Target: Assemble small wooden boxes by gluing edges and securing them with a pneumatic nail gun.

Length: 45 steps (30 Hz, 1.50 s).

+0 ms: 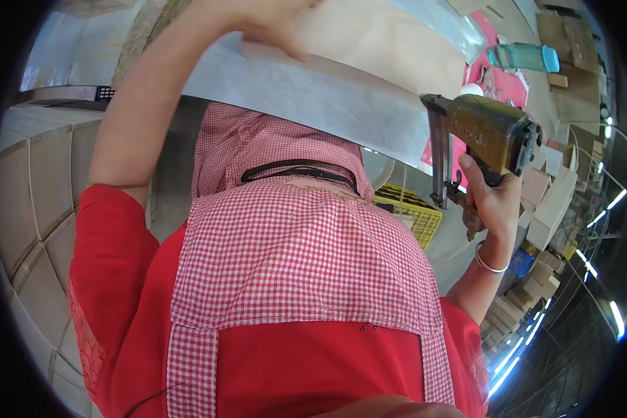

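Around the nailer (491, 129), right hand (496, 200) (thumb (469, 171) upward)

I can see the left arm (153, 104) stretched way out front, left hand (279, 26) kinda blurry, thumb apart from the fingers. Right arm (477, 282)'s bent off to the side, right hand (494, 200) curled, thumb pointing up.

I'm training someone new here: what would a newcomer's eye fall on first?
The red-and-white checked apron fills the middle. At right, the right hand grips a large, worn nail gun. Near the top, the left hand, blurred, is by a pale board.
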### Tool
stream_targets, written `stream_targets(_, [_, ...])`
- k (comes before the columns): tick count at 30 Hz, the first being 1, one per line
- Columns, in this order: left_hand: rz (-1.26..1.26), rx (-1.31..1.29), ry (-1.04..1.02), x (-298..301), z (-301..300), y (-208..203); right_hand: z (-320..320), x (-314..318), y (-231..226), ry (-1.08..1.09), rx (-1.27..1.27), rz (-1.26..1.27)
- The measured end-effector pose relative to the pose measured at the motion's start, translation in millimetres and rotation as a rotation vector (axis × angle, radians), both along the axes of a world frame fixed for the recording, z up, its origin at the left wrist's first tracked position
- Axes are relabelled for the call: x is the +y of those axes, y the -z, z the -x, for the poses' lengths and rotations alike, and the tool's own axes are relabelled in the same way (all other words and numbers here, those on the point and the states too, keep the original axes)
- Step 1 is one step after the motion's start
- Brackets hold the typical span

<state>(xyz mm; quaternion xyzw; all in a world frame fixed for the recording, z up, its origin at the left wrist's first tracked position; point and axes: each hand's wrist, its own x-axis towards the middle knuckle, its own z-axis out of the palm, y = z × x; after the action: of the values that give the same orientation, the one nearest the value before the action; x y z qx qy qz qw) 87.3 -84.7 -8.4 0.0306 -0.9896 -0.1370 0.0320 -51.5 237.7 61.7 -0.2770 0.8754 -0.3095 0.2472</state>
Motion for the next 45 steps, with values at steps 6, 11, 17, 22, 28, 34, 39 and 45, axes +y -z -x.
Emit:
stream_targets(6, [0.09, 0.405, -0.063, 22, 0, 19, -6, -18, 1, -0.03, -0.017, -0.033])
stream_targets(11, [-0.004, -0.005, -0.133, 23, 4, -5, -4, -22, 3, -0.014, -0.04, -0.037])
stream_targets(17, [0.008, 0.052, -0.125, 22, 3, 1, -6, -24, 0, 0.014, -0.062, -0.083])
stream_targets(22, [-0.037, 0.165, -0.109, 19, -3, 13, -5, -33, -7, -0.07, -0.035, -0.116])
stream_targets(28, [-0.051, 0.293, -0.035, 3, -27, 18, -8, -43, -10, -0.236, 0.119, -0.143])
stream_targets(34, [-0.023, 0.325, 0.059, -8, -41, 30, -20, -47, -13, -0.233, 0.045, 0.046])
stream_targets(39, [-0.263, -0.005, 0.027, 6, -7, -22, -17, -51, -26, -0.267, -0.034, 0.025])
stream_targets(45, [-0.192, 0.135, 0.039, 35, 5, -37, -12, -37, -39, -0.337, -0.084, 0.135])
